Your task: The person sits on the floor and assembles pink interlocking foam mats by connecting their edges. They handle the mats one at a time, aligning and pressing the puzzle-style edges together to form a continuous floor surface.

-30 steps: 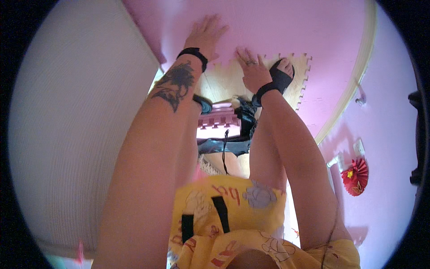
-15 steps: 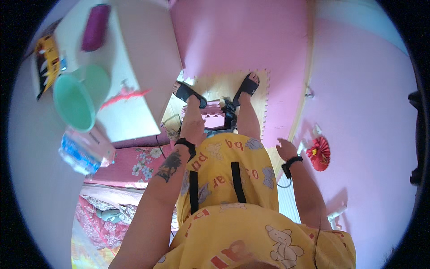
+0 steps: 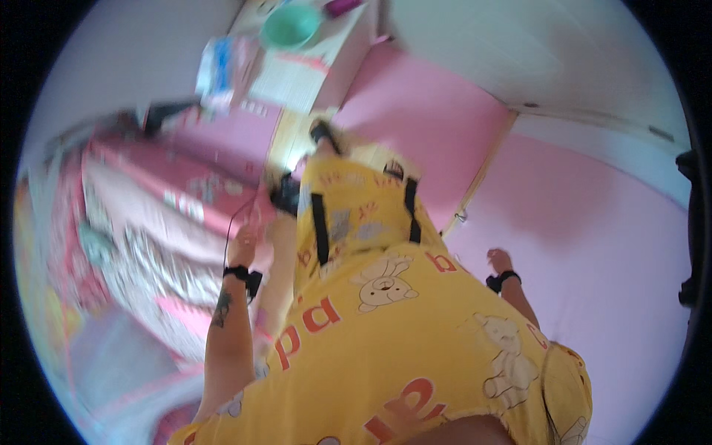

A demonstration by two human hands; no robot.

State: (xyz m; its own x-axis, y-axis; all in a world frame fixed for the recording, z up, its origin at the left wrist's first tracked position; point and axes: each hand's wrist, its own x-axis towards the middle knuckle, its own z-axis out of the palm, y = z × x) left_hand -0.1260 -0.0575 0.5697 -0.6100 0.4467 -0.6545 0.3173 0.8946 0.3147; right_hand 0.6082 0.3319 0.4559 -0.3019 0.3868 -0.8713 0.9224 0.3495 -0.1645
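Green basin (image 3: 291, 28) on white cabinet (image 3: 285, 83), pink bedding (image 3: 137, 211) near left fingers (image 3: 242, 239), grip blurred, unclear; right fingers (image 3: 493, 256) loosely curled, empty.

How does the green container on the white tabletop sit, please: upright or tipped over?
Upright: the green container shows its round, open mouth facing up.

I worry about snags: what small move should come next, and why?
Probably ease the left hand away from the thin dark cord: it curves close beside that hand and its black wristband, so it might catch. Blur hides whether they touch.
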